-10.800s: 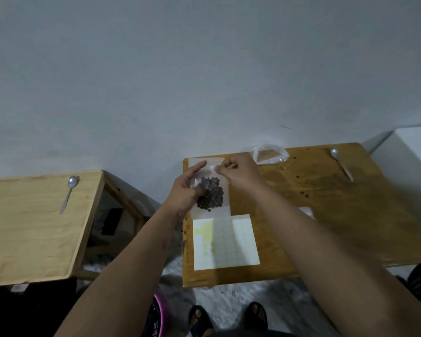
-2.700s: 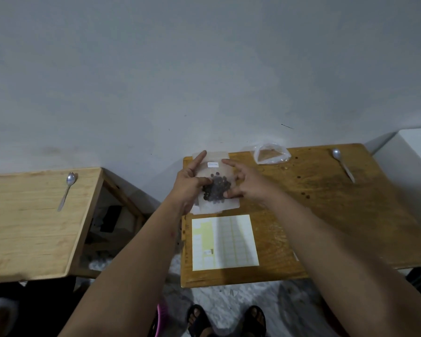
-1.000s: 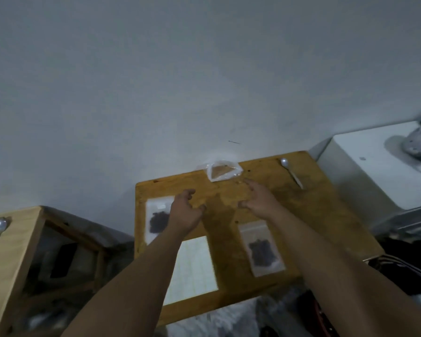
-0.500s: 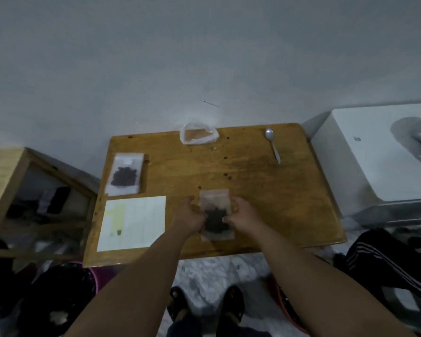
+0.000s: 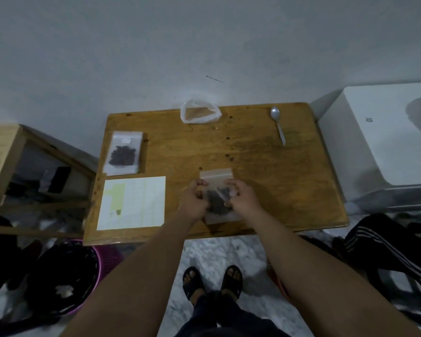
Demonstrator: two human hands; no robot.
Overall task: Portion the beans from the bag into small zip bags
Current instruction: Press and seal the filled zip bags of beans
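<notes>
Hands: left hand and right hand each pinch a side edge of the zip bag, fingers curled on it; bag is near the front edge of the table, beans in its lower half; can't tell if it's lifted or flat. Change: seconds ago both hands held the other bag; it now lies at left rear, just behind the label sheet, hands off. So one portion looks done and the second is in work; probably seal or label next. Source bag at rear edge looks near empty; spoon idle at right rear.
</notes>
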